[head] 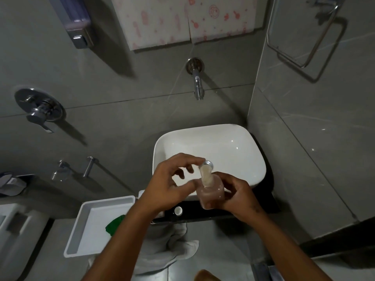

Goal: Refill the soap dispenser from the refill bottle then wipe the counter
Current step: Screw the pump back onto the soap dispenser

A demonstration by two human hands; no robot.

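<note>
My right hand [237, 194] grips a clear bottle [211, 194] of pale pinkish liquid and holds it upright over the front rim of the white sink [243, 159]. The bottle's neck is uncapped. My left hand [170, 183] hovers just left of the neck, fingers spread and curved, with the index tip near the top of the neck and the thumb by the bottle's shoulder. A small white cap [178, 210] lies on the black counter [203, 213] below my hands. A green cloth [114, 226] lies in a white tray [89, 226] on the left.
A wall-mounted dispenser [78, 25] hangs at upper left. A chrome spout [197, 84] juts from the wall above the sink and a mixer handle [39, 110] sits to the left. A white towel [168, 248] hangs below the counter. A tiled wall with a towel ring [304, 43] closes the right side.
</note>
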